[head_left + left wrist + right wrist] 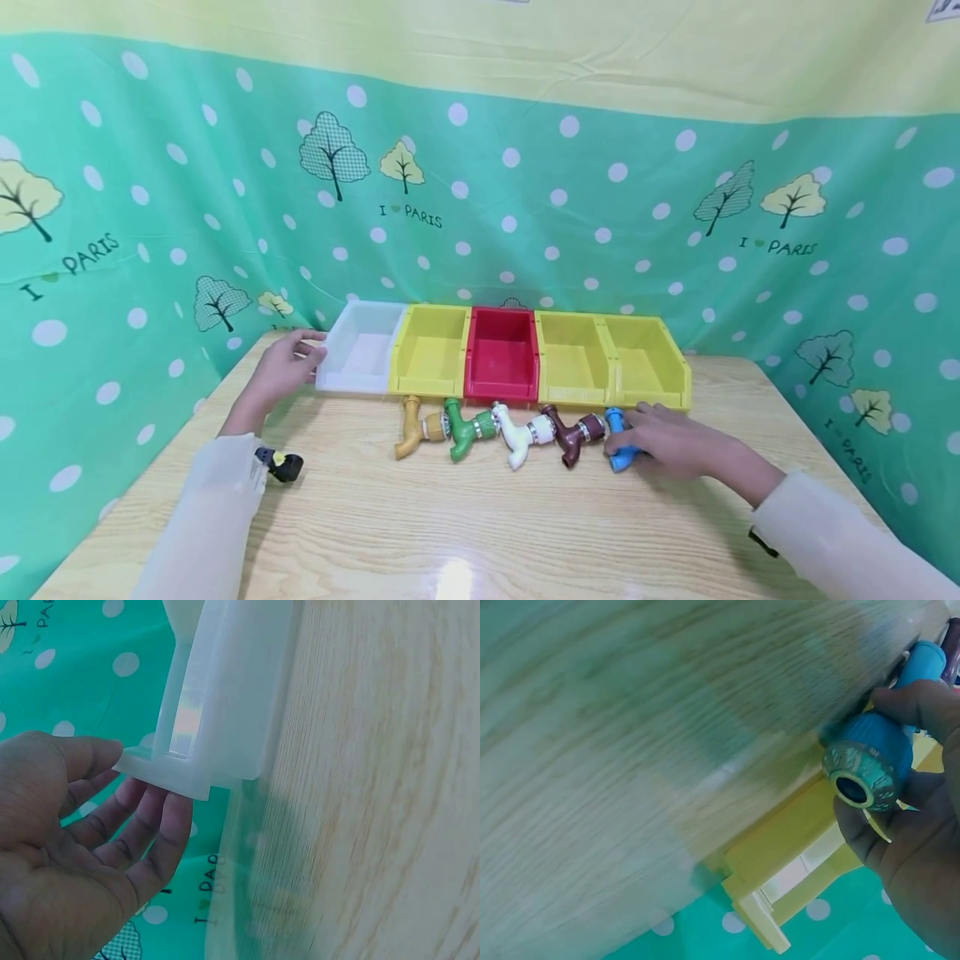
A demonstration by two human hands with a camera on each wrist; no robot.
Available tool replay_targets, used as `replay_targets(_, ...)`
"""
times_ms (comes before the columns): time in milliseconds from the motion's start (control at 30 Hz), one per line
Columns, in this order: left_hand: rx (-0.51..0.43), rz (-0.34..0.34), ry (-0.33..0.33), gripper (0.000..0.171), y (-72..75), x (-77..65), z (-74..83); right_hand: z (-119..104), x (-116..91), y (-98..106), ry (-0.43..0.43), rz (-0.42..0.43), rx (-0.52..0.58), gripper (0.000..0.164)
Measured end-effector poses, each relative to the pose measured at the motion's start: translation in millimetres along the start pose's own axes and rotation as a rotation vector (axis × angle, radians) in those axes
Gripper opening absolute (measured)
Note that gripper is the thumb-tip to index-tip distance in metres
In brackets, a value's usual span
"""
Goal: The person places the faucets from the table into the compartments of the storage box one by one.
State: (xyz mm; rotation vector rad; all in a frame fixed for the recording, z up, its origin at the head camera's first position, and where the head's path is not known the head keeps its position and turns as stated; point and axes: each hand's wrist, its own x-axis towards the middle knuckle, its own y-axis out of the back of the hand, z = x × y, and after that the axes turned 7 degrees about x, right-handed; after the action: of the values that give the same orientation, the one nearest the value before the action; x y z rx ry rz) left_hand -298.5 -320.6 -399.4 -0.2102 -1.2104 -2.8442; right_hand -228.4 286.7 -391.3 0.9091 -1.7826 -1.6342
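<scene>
My right hand point(678, 442) holds a blue plastic tap point(618, 446) at the right end of a row of taps. In the right wrist view, the thumb and fingers wrap the blue tap point(877, 746), whose round threaded end faces the camera. At the far left, my left hand point(285, 367) grips the side edge of a translucent white bin point(363, 346). The left wrist view shows the thumb tip at the white bin's point(232, 697) corner and the other fingertips along its edge. Between the hands lie a maroon tap point(573, 437), a white tap point(521, 437), a green tap point(468, 429) and an ochre tap point(412, 429).
Right of the white bin, a yellow bin point(429, 383), a red bin point(501, 387) and two more yellow bins stand side by side, directly behind the taps. They sit on a wood-grain table point(450, 517). A green dotted curtain point(525, 200) surrounds the back and sides.
</scene>
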Motion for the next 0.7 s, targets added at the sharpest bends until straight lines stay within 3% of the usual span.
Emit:
replay_targets(233,-0.004,-0.006,0.004,0.045,0.0,1.2,0.2,-4.8,-4.9,1.6,-0.032,0.001,-0.013,0.039)
replay_targets(700,-0.011,-0.007,0.005,0.045,1.6,1.3,-0.9,-13.7,-15.3,19.6,-0.006,0.038,-0.031,0.038)
